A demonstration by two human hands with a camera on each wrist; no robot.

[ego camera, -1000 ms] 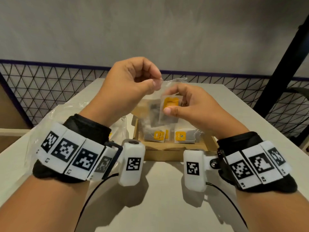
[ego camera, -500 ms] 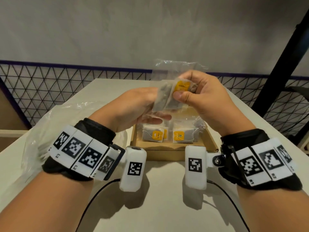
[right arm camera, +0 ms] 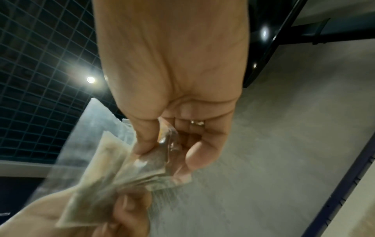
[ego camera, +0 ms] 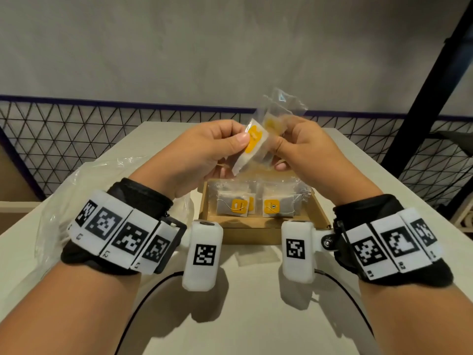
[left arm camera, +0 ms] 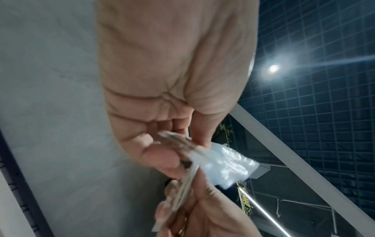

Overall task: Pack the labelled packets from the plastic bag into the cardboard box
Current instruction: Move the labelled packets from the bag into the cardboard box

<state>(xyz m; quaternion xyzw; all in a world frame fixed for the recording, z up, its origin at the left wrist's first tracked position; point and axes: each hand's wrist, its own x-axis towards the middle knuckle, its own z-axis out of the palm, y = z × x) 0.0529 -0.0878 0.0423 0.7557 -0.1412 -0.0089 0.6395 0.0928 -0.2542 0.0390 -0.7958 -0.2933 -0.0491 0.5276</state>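
Above the cardboard box [ego camera: 256,235] my left hand [ego camera: 242,137] pinches a tea-bag packet with a yellow label [ego camera: 252,142] by its upper corner. Beside it my right hand [ego camera: 281,139] grips a small clear plastic bag [ego camera: 282,105], and a second yellow-labelled packet [ego camera: 272,123] shows inside. The two hands almost touch. Several labelled packets [ego camera: 238,204] lie flat in the box. The left wrist view shows my fingers [left arm camera: 162,157] pinching the packet's edge [left arm camera: 186,174] next to the clear bag [left arm camera: 229,165]. The right wrist view is blurred, with fingers [right arm camera: 146,144] on crinkled plastic [right arm camera: 168,142].
A large crumpled clear plastic bag [ego camera: 84,185] lies on the pale table [ego camera: 256,316] left of the box. Wire mesh [ego camera: 64,139] runs behind the table's far edge. A black slanted post [ego camera: 422,103] stands at the right.
Both hands rose from just above the box. The left hand let go of the bag, then took hold of a labelled packet that the right hand held with the small bag.
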